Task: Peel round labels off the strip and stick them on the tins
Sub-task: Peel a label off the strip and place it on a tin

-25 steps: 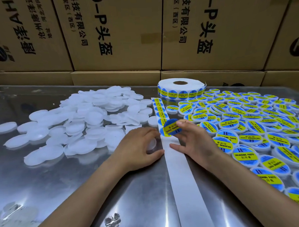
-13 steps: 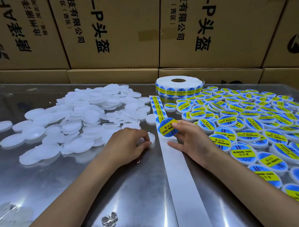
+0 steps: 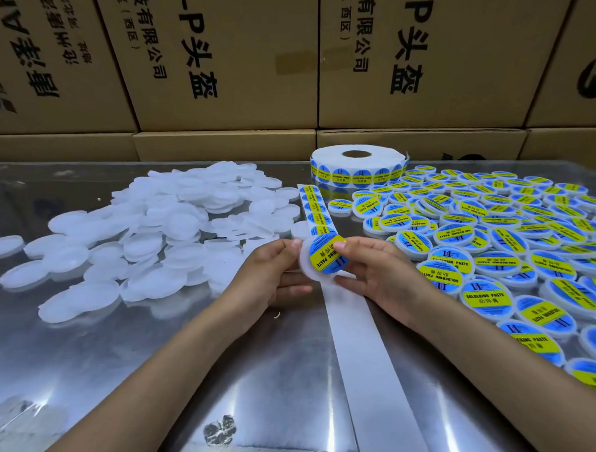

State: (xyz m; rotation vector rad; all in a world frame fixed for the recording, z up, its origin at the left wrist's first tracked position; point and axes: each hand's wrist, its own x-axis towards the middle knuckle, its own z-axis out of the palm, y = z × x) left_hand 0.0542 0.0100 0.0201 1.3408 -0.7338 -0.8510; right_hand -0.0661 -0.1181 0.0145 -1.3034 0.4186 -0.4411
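My left hand (image 3: 264, 278) grips a plain white round tin (image 3: 307, 270) above the table's middle. My right hand (image 3: 377, 273) pinches a blue and yellow round label (image 3: 327, 255) and holds it against the tin's face. The label strip (image 3: 314, 209) runs from the roll (image 3: 359, 166) toward me. Its bare white backing (image 3: 367, 359) trails past my hands to the front edge.
Several unlabelled white tins (image 3: 160, 238) lie heaped at the left. Several labelled tins (image 3: 495, 237) cover the right side. Cardboard boxes (image 3: 221, 58) wall off the back of the shiny metal table (image 3: 125, 370).
My left hand picked up a white tin from beside the strip and lifted it. My right hand brought the peeled label onto that tin.
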